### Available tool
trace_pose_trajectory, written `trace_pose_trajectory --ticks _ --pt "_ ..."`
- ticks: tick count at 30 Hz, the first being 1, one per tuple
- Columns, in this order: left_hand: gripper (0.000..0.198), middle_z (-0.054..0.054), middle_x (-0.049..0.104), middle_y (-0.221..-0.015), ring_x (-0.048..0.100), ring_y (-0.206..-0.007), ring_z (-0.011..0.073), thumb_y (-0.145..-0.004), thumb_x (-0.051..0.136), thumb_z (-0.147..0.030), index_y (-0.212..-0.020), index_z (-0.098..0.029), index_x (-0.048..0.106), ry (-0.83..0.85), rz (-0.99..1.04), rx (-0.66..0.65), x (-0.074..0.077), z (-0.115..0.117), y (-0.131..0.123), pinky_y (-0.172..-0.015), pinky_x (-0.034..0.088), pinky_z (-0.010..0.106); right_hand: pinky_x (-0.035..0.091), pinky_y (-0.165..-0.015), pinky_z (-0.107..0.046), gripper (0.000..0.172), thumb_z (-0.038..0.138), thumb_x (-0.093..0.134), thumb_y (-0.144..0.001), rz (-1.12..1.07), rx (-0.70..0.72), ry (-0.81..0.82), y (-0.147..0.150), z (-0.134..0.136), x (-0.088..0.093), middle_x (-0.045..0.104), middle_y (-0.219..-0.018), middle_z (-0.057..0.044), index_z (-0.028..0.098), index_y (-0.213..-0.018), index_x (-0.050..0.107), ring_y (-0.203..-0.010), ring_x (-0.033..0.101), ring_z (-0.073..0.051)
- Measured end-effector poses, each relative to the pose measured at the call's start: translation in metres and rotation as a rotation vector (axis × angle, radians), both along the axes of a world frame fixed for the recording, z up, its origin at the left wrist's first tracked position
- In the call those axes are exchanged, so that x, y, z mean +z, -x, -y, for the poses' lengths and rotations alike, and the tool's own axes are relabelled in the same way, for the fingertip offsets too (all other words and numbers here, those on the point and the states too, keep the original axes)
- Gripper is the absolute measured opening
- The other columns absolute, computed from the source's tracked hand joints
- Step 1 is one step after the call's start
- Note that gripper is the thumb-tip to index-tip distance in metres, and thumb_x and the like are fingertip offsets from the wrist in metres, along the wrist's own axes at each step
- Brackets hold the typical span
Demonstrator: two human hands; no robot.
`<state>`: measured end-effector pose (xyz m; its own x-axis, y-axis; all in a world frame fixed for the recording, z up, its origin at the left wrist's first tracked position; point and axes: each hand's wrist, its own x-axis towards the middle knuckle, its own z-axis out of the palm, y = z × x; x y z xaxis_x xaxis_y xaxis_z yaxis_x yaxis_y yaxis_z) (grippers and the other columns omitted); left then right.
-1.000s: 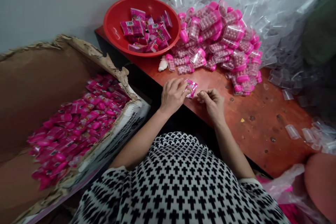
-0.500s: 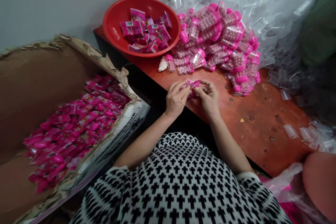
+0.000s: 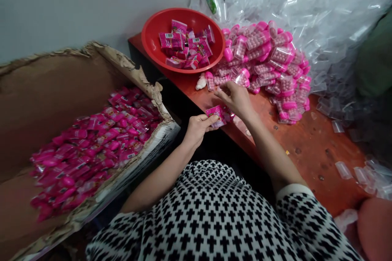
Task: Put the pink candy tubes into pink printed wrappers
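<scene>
My left hand pinches a small pink printed packet between thumb and fingers, just off the table's front edge. My right hand is empty, thumb and fingers apart, reaching over the tabletop toward the near side of a heap of clear, pink-capped containers filled with small pale pink balls. Below the right hand, partly covered, more pink wrapping lies on the table close to the packet. A crumpled white scrap sits just beyond the fingertips.
A red bowl of similar packets stands at the back. On the left, a torn cardboard box holds many pink wrapped packets. Clear empty containers are heaped at right and behind. The table is reddish-brown.
My right hand has let go of the packet and moved up toward the heap. My left hand keeps the packet, now turned flat and visible. The view has shifted slightly.
</scene>
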<state>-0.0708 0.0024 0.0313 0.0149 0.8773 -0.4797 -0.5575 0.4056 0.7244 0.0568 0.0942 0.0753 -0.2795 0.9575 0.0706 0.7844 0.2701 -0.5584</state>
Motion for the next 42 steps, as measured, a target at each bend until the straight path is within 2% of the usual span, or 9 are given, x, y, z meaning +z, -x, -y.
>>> trace_pose_trajectory --ticks 4,8,11,14,17,20,24,33,42 --pt "0.038 0.007 0.07 -0.065 0.064 -0.056 0.013 -0.047 0.09 -0.033 -0.066 -0.007 0.069 0.075 0.042 0.081 -0.001 0.004 0.01 -0.056 0.054 0.025 0.047 -0.075 -0.038 0.042 0.041 0.056 -0.087 0.435 0.061 -0.086 0.042 -0.022 0.0 0.064 -0.115 -0.019 0.011 -0.116 0.056 -0.093 0.065 -0.03" --pt "0.025 0.004 0.07 -0.068 0.065 -0.057 0.0125 -0.059 0.085 -0.023 -0.071 -0.01 0.068 0.143 0.192 0.202 -0.002 0.0 0.018 -0.054 0.054 0.024 0.047 -0.076 -0.039 0.03 0.027 0.043 -0.092 0.519 0.03 -0.055 0.05 -0.035 -0.006 0.066 -0.109 -0.022 0.008 -0.109 0.06 -0.093 0.065 -0.032" --pt "0.011 0.001 0.07 -0.068 0.066 -0.059 0.0112 -0.072 0.076 -0.016 -0.075 -0.013 0.066 0.209 0.338 0.334 0.002 -0.006 0.021 -0.056 0.056 0.023 0.046 -0.078 -0.038 0.025 0.022 0.044 -0.091 0.351 -0.046 -0.09 0.031 -0.026 -0.005 0.069 -0.1 -0.018 0.011 -0.099 0.064 -0.089 0.065 -0.027" --pt "0.008 0.001 0.07 -0.067 0.068 -0.061 0.0123 -0.08 0.07 -0.019 -0.077 -0.014 0.064 0.281 0.429 0.39 0.006 -0.013 0.019 -0.061 0.057 0.023 0.047 -0.07 -0.031 0.024 0.035 0.051 -0.09 -0.075 -0.102 -0.079 0.005 0.009 0.0 0.069 -0.082 -0.007 0.015 -0.092 0.065 -0.073 0.062 -0.018" --pt "0.013 0.003 0.071 -0.07 0.069 -0.065 0.0136 -0.081 0.07 -0.024 -0.079 -0.013 0.064 0.303 0.459 0.388 0.007 -0.018 0.015 -0.066 0.058 0.024 0.044 -0.051 -0.025 0.025 0.042 0.056 -0.087 -0.536 -0.111 0.198 -0.014 0.058 0.002 0.061 -0.062 0.002 0.018 -0.087 0.062 -0.05 0.054 -0.011" --pt "0.012 0.003 0.071 -0.072 0.069 -0.068 0.0127 -0.081 0.07 -0.025 -0.078 -0.015 0.065 0.286 0.461 0.384 0.007 -0.021 0.007 -0.07 0.057 0.024 0.045 -0.045 -0.022 0.022 0.043 0.062 -0.084 -0.744 -0.149 0.35 -0.017 0.096 -0.005 0.061 -0.062 0.004 0.021 -0.087 0.061 -0.046 0.054 -0.009" --pt "0.012 0.0 0.07 -0.073 0.067 -0.069 0.0101 -0.077 0.074 -0.024 -0.076 -0.016 0.065 0.221 0.451 0.359 0.008 -0.022 -0.005 -0.073 0.055 0.022 0.049 -0.046 -0.02 0.021 0.041 0.064 -0.083 -0.82 -0.2 0.32 -0.013 0.112 -0.019 0.065 -0.073 0.002 0.021 -0.09 0.062 -0.05 0.057 -0.008" --pt "0.027 0.0 0.069 -0.071 0.063 -0.061 0.0091 -0.063 0.084 -0.027 -0.074 -0.015 0.063 0.006 0.348 0.24 0.01 -0.019 -0.018 -0.062 0.051 0.02 0.049 -0.046 -0.019 0.018 0.036 0.065 -0.083 -0.902 -0.175 0.33 -0.019 0.109 -0.029 0.066 -0.07 0.003 0.02 -0.092 0.063 -0.049 0.058 -0.007" --pt "0.034 0.0 0.065 -0.065 0.059 -0.056 0.0089 -0.056 0.087 -0.03 -0.072 -0.012 0.063 -0.05 0.283 0.054 0.018 -0.026 -0.023 -0.057 0.049 0.021 0.051 -0.051 -0.022 0.021 0.038 0.064 -0.083 -0.828 -0.233 0.161 -0.019 0.108 -0.041 0.066 -0.074 0.003 0.023 -0.098 0.064 -0.054 0.058 -0.008"
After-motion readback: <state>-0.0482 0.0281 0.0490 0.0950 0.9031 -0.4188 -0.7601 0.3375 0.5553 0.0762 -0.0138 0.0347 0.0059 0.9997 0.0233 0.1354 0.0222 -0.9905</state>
